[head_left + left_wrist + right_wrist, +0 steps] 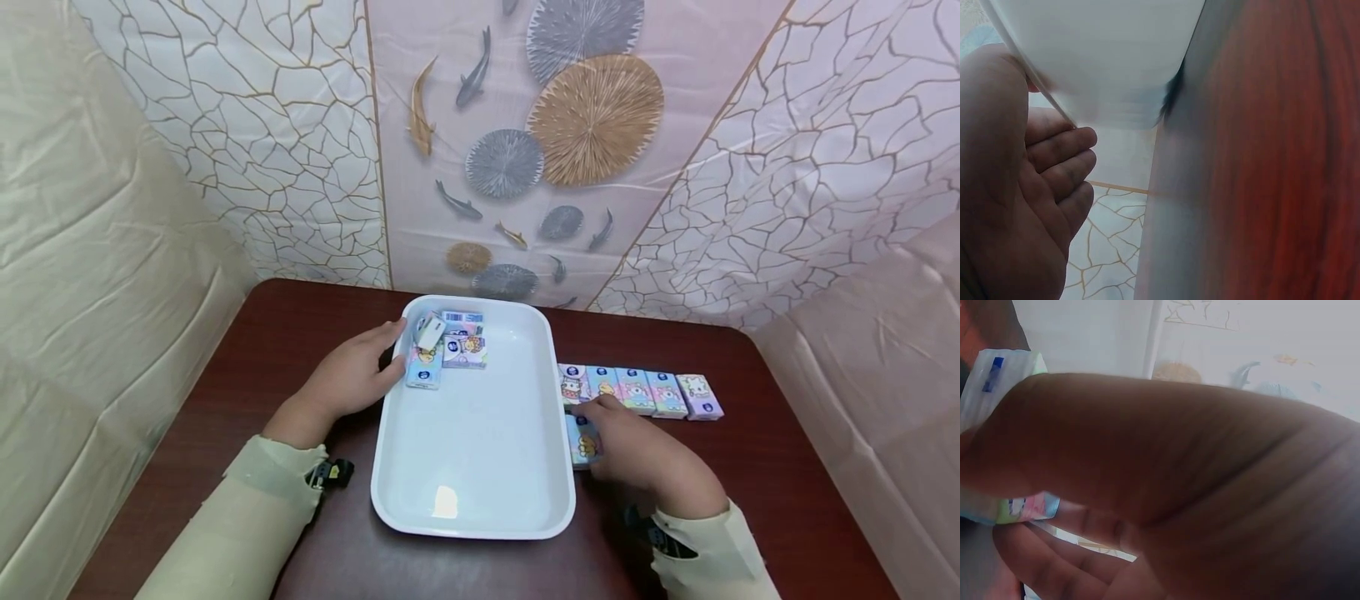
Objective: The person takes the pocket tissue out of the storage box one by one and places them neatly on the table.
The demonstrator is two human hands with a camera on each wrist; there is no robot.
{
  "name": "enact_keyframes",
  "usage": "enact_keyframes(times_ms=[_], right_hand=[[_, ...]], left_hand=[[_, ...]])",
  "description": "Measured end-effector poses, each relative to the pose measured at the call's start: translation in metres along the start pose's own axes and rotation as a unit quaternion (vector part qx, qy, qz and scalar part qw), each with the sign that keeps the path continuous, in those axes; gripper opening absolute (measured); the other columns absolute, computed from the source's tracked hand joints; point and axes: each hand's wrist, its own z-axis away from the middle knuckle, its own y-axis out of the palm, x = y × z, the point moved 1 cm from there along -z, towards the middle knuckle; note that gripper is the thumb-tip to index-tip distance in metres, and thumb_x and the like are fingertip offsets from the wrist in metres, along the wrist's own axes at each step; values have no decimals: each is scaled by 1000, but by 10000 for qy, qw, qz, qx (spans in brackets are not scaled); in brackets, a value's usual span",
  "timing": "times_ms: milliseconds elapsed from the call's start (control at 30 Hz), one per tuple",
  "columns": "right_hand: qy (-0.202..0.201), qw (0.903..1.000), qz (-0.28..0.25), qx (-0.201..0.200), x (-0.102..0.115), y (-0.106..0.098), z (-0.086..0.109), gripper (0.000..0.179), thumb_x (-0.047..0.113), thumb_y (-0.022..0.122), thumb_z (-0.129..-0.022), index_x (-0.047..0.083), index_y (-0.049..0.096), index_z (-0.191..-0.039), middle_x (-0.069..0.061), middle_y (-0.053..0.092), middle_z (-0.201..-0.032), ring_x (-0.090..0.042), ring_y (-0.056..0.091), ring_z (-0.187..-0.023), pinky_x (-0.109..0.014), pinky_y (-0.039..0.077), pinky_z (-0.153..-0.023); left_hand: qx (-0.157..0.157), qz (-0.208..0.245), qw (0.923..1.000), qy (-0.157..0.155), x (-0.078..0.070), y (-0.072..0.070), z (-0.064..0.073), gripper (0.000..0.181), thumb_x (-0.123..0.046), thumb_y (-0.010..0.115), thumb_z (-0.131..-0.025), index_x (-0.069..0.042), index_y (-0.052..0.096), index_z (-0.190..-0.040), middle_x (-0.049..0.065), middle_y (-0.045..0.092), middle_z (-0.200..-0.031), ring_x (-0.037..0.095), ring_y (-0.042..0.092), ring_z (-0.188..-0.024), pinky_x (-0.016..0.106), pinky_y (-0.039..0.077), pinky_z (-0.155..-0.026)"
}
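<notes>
A white tray (472,450) lies lengthwise on the table. My left hand (352,375) holds its left rim, with fingertips and thumb at the edge; in the left wrist view the curled fingers (1063,156) lie against the rim. Just right of the tray, my right hand (637,450) grips a light-blue pocket tissue pack (582,440) with a cartoon print. In the right wrist view that tissue pack (988,381) sits between thumb and fingers, partly hidden by the hand. Inside the tray's far-left corner are several tissue packs (465,352) and a small white object (431,332) on top of them.
A row of several pastel tissue packs (633,392) lies right of the tray, the rightmost slightly tilted. The dark red-brown table (765,492) runs back to a patterned cloth wall (300,150). Beige cloth hangs on both sides.
</notes>
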Motion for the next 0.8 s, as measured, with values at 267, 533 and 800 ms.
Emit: enact_keyframes(times_ms=[267, 533, 800], right_hand=[[-78, 9999, -93, -22, -1, 5, 0, 82, 15, 92, -75, 19, 58, -149, -10, 53, -148, -24, 61, -110, -56, 59, -100], [-214, 9997, -91, -96, -1, 6, 0, 81, 17, 94, -74, 18, 60, -147, -10, 55, -144, -24, 61, -110, -56, 59, -99], [-305, 9994, -90, -157, -1, 5, -1, 82, 20, 93, -75, 19, 58, -149, -11, 53, -148, -24, 61, -112, -56, 58, -101]], left_hand=[[-22, -13, 10000, 18, 2, 4, -2, 72, -45, 55, -105, -20, 29, -167, 13, 39, -169, 32, 39, -156, 58, 41, -121], [1, 16, 10000, -9, 2, 4, -2, 72, -46, 54, -105, -21, 28, -168, 12, 39, -169, 31, 39, -156, 57, 40, -122], [24, 15, 10000, -5, 3, 3, -1, 72, -46, 53, -106, -20, 28, -168, 12, 39, -169, 30, 38, -156, 56, 39, -122]])
